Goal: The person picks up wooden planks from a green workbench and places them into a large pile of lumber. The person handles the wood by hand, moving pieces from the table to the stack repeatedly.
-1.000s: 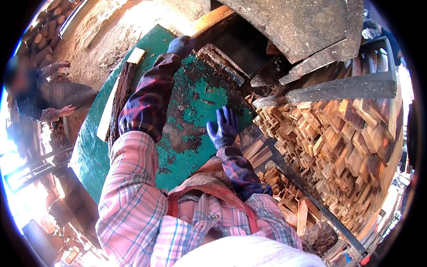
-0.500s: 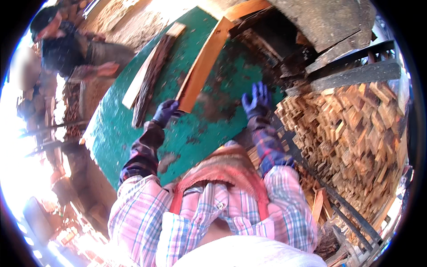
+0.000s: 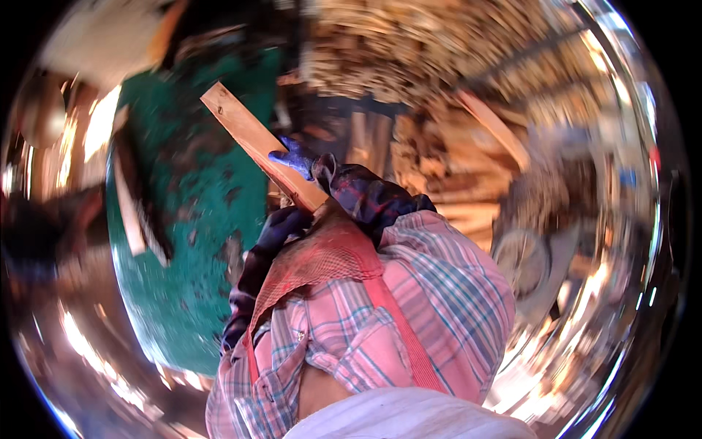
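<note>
A long, flat wooden plank (image 3: 252,135) slants across the near right part of the green tabletop (image 3: 194,300), its near end close to my apron. My left hand (image 3: 285,222), in a dark blue glove, is closed round that near end. Farther up the same plank, my right hand (image 3: 296,158) grips its right edge, the blue-gloved fingers lying over the wood. The palms and some of the fingers are hidden. On the left of the tabletop lie a pale strip and a dark, bark-covered strip of wood (image 3: 139,197), both blurred.
A large stack of cut slats (image 3: 409,47) rises at the far right. Nearer, loose offcuts (image 3: 439,157) lie beside my right arm, with a slanting board (image 3: 493,128) behind them. A blurred person (image 3: 44,234) stands beyond the table's left edge.
My view has swung right, with the tabletop now on the left. The plank has been drawn toward my body. My right hand, open and off the wood before, now holds it too.
</note>
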